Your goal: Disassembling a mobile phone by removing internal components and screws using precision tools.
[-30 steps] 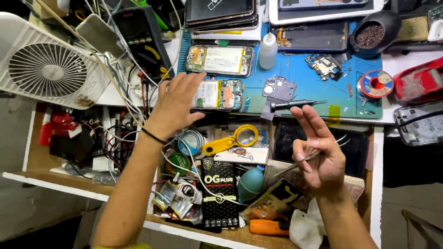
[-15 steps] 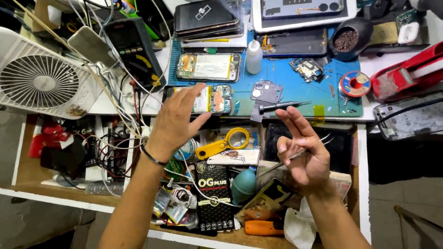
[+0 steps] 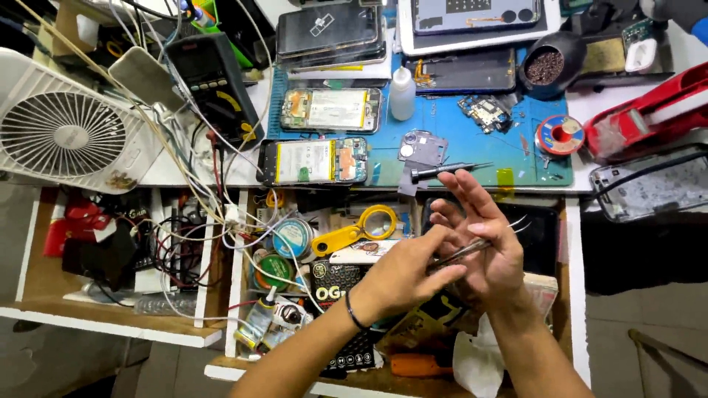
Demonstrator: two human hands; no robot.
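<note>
Both hands meet above an open drawer full of tools. My right hand (image 3: 490, 254) is palm-up with its fingers spread, and a pair of metal tweezers (image 3: 493, 237) lies across it, tips pointing up and right. My left hand (image 3: 402, 276), with a dark band on the wrist, has its fingers curled onto the near end of the tweezers. Beyond the hands, an opened phone (image 3: 313, 161) and a second opened phone (image 3: 330, 110) lie on a blue work mat (image 3: 479, 147). A dark screwdriver (image 3: 442, 170) rests on the mat's front edge.
A white fan (image 3: 63, 133) and a multimeter (image 3: 210, 77) with tangled leads are on the left. A yellow magnifier (image 3: 365, 225) lies in the drawer. On the mat stand a small white bottle (image 3: 402, 92) and a solder spool (image 3: 559, 135). A red tool (image 3: 649, 110) lies at the right.
My left hand came down from over the opened phone and closed on the tweezers in my right hand. The right hand stayed roughly in place.
</note>
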